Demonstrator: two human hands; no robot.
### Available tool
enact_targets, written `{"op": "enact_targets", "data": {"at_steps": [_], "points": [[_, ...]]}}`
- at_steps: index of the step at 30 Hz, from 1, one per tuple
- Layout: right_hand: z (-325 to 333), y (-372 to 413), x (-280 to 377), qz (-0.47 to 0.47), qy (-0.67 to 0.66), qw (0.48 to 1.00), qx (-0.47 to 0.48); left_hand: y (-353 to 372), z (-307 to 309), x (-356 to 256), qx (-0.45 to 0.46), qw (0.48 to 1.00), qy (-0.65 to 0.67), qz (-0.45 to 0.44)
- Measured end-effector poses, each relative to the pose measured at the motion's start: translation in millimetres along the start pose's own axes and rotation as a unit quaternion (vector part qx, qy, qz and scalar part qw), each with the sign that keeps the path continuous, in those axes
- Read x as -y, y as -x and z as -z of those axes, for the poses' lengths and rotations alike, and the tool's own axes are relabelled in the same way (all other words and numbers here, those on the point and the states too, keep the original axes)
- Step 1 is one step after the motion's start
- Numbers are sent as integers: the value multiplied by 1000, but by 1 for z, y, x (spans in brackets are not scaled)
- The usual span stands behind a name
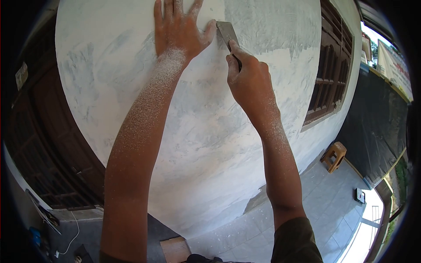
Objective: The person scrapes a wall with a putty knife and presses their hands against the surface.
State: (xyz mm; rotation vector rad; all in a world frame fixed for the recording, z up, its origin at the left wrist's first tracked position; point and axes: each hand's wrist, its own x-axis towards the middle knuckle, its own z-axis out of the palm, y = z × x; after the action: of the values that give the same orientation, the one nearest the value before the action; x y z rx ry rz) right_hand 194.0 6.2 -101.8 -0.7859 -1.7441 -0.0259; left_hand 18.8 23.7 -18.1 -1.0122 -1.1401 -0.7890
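Observation:
My right hand [249,72] grips the handle of a putty knife [226,33], its flat metal blade slanting up and left against the wall. The wall [206,114] is white with grey, uneven patches, and a rougher grey area lies at the upper right beside the blade. My left hand [179,28] rests flat on the wall with fingers spread, its thumb close to the blade's upper left corner. Some fingertips are cut off by the top of the view. Pale dust coats both forearms, most thickly the left one.
At left is a dark wooden door [57,131]; at right, a brown window [326,74]. A brown stool [334,156] stands on the tiled floor [294,210] near a dark sheet [372,122]. A white cable [75,234] lies at lower left, a flat board [175,250] below.

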Motion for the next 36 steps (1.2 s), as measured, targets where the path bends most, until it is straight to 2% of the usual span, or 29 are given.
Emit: {"op": "enact_targets", "data": {"at_steps": [3, 5, 8, 11, 15, 23, 30, 36], "points": [[-3, 7, -3, -7, -6, 1000, 15, 0, 0, 1, -2, 1000, -6, 2], [-9, 0, -8, 30, -23, 999, -21, 0, 1, 0, 3, 1000, -11, 3], [-4, -6, -2, 18, -9, 1000, -14, 1, -5, 3, -15, 1000, -13, -11], [-1, 8, -5, 4, -13, 1000, 13, 1, 0, 1, 5, 1000, -10, -2], [-7, -2, -7, 20, -18, 999, -21, 0, -1, 0, 11, 1000, -15, 0], [-6, 6, -6, -7, -11, 1000, 16, 0, -1, 1, 5, 1000, -12, -1], [-4, 8, -4, 16, -16, 1000, 0, 1, -4, 2, -17, 1000, -19, -2], [-3, -6, 1, 6, -17, 1000, 0, -1, 1, 1, 8, 1000, -7, -7]]}}
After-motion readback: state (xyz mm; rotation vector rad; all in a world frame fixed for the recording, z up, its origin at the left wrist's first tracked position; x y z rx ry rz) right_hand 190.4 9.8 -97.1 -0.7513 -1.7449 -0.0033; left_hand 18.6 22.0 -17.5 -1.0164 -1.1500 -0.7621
